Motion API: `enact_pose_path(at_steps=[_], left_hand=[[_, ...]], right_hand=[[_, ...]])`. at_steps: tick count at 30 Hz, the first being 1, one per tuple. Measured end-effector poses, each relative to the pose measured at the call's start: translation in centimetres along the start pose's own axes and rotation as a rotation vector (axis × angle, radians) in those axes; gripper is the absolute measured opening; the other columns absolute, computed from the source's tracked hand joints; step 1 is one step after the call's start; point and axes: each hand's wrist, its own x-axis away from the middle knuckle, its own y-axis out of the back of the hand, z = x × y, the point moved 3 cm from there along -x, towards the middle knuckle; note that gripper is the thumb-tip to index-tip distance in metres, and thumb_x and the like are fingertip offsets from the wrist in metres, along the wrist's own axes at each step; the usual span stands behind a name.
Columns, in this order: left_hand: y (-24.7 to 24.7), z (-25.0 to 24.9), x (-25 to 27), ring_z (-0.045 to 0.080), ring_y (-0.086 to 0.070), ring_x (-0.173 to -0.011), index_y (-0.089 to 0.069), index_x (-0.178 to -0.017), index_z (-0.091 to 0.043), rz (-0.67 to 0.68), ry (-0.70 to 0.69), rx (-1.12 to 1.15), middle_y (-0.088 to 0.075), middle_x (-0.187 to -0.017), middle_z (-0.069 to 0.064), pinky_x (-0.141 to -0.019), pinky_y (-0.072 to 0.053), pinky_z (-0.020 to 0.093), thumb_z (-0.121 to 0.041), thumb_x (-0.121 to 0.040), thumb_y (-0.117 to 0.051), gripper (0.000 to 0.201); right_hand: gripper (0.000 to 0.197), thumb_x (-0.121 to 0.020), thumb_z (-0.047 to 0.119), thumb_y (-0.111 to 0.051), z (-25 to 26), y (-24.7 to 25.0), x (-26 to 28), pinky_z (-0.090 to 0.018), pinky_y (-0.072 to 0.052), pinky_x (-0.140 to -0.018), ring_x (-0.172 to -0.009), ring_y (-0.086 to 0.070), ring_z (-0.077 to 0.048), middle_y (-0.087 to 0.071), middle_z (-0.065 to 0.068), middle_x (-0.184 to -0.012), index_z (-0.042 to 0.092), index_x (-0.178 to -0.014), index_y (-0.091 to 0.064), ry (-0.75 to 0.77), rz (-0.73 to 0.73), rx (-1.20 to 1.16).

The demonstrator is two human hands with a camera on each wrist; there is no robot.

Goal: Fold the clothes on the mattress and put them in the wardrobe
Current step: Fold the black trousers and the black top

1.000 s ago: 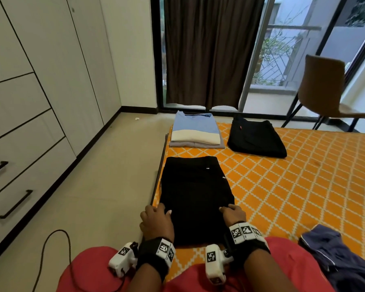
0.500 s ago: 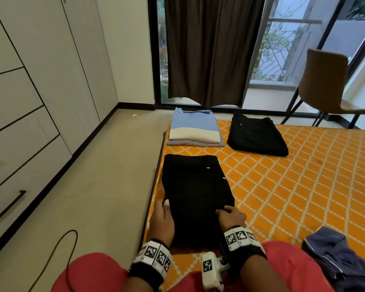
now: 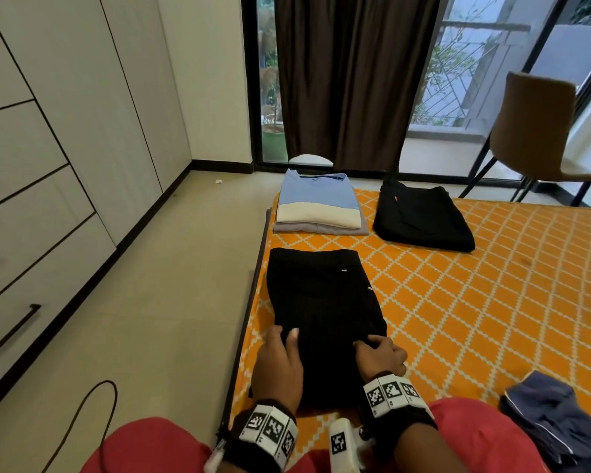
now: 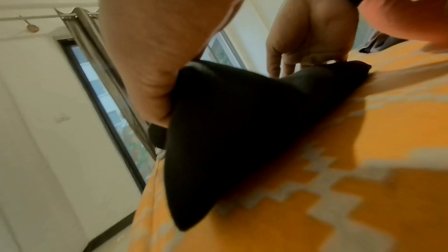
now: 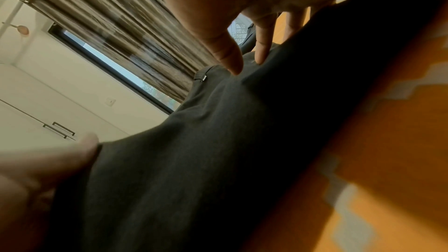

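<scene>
Black trousers (image 3: 325, 315), folded into a long panel, lie near the left edge of the orange mattress (image 3: 475, 302) in front of my knees. My left hand (image 3: 280, 363) grips their near-left edge, thumb on top and fingers tucked under the cloth; my right hand (image 3: 382, 355) pinches the near-right corner with curled fingers. I judge the fold is midway: next I should lift this end evenly and carry it over to the far hem. Beyond lie a stack of shirts (image 3: 318, 203) and other dark trousers (image 3: 423, 216), already folded. At the right edge a blue garment (image 3: 556, 425) is cut off, and the wardrobe (image 3: 48, 131) on the left is closed.
</scene>
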Motion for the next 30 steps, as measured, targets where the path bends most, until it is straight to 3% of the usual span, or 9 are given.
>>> enact_pose_path(at_steps=[2, 6, 9, 11, 15, 18, 22, 28, 30], left_hand=[[0.7, 0.8, -1.0, 0.031, -0.058, -0.086, -0.052, -0.112, -0.009, 0.003, 0.142, 0.040, -0.062, -0.098, 0.012, -0.068, -0.038, 0.030, -0.033, -0.103, -0.037, 0.030], [1.1, 3.4, -2.9, 0.019, -0.049, -0.071, -0.041, -0.104, -0.010, 0.041, 0.407, 0.166, -0.057, -0.100, 0.014, -0.067, -0.036, 0.030, -0.025, -0.100, -0.050, 0.018], [0.8, 3.6, -3.1, 0.018, -0.054, -0.077, -0.047, -0.094, -0.014, 0.040, 0.305, 0.128, -0.059, -0.103, 0.013, -0.060, -0.037, 0.025, -0.019, -0.098, -0.054, 0.009], [0.8, 3.2, -3.1, 0.020, -0.058, -0.089, -0.053, -0.094, -0.016, 0.041, 0.269, 0.122, -0.061, -0.106, 0.007, -0.066, -0.038, 0.023, -0.025, -0.099, -0.053, 0.011], [0.9, 2.4, -3.0, 0.023, -0.057, -0.112, -0.052, -0.123, -0.016, 0.157, 0.301, 0.118, -0.057, -0.117, -0.001, -0.085, -0.045, 0.029, -0.055, -0.087, -0.062, 0.054], [0.4, 1.8, -3.1, 0.024, -0.059, -0.111, -0.059, -0.122, -0.013, 0.193, 0.188, 0.026, -0.063, -0.118, 0.004, -0.083, -0.043, 0.026, -0.042, -0.091, -0.064, 0.043], [0.5, 0.9, -3.7, 0.022, -0.058, -0.112, -0.061, -0.123, -0.012, 0.099, 0.036, 0.118, -0.065, -0.119, 0.006, -0.087, -0.041, 0.021, -0.023, -0.097, -0.058, 0.029], [-0.2, 3.4, -4.8, 0.032, -0.056, -0.116, -0.061, -0.123, -0.004, 0.197, 0.249, 0.065, -0.062, -0.121, 0.014, -0.091, -0.042, 0.030, -0.019, -0.101, -0.049, 0.029], [-0.2, 3.9, -5.1, 0.031, -0.057, -0.112, -0.062, -0.119, -0.004, 0.221, 0.295, 0.094, -0.063, -0.116, 0.013, -0.089, -0.043, 0.030, -0.022, -0.101, -0.048, 0.030]], right_hand=[[0.032, -0.092, 0.029, -0.057, 0.0, -0.1, 0.0, -0.049, -0.027, -0.112, -0.132, -0.029, -0.035, -0.029, -0.009, -0.142, 0.022, -0.123, -0.054, -0.002, -0.018, 0.008], [0.026, -0.091, 0.031, -0.057, 0.0, -0.3, 0.3, -0.051, -0.026, -0.112, -0.131, -0.029, -0.034, -0.030, -0.007, -0.141, 0.026, -0.116, -0.054, -0.010, -0.035, 0.022], [0.027, -0.091, 0.032, -0.057, 0.0, -0.3, 0.2, -0.050, -0.025, -0.113, -0.132, -0.028, -0.034, -0.030, -0.007, -0.142, 0.026, -0.117, -0.053, -0.019, -0.034, 0.036], [0.028, -0.091, 0.033, -0.057, 0.0, -0.4, 0.3, -0.050, -0.025, -0.113, -0.133, -0.028, -0.034, -0.030, -0.008, -0.143, 0.027, -0.118, -0.052, -0.020, -0.035, 0.045], [0.032, -0.090, 0.033, -0.058, 0.1, -0.5, 0.4, -0.050, -0.024, -0.113, -0.134, -0.027, -0.034, -0.031, -0.009, -0.144, 0.026, -0.121, -0.051, -0.024, -0.038, 0.058], [0.032, -0.090, 0.032, -0.058, 0.2, -0.6, 0.5, -0.050, -0.023, -0.113, -0.134, -0.025, -0.034, -0.030, -0.009, -0.143, 0.026, -0.120, -0.050, -0.026, -0.031, 0.052], [0.029, -0.089, 0.032, -0.058, 0.3, -0.7, 0.4, -0.050, -0.022, -0.114, -0.134, -0.025, -0.033, -0.031, -0.009, -0.142, 0.027, -0.117, -0.050, -0.020, -0.032, 0.054], [0.033, -0.087, 0.034, -0.059, 1.1, -0.7, 1.3, -0.050, -0.019, -0.114, -0.135, -0.023, -0.031, -0.027, -0.006, -0.145, 0.028, -0.118, -0.050, 0.015, -0.054, 0.130], [0.041, -0.086, 0.032, -0.059, 2.1, -1.0, 2.0, -0.051, -0.017, -0.114, -0.141, -0.018, -0.030, -0.019, -0.006, -0.153, 0.028, -0.124, -0.047, 0.265, -0.161, 0.394]])
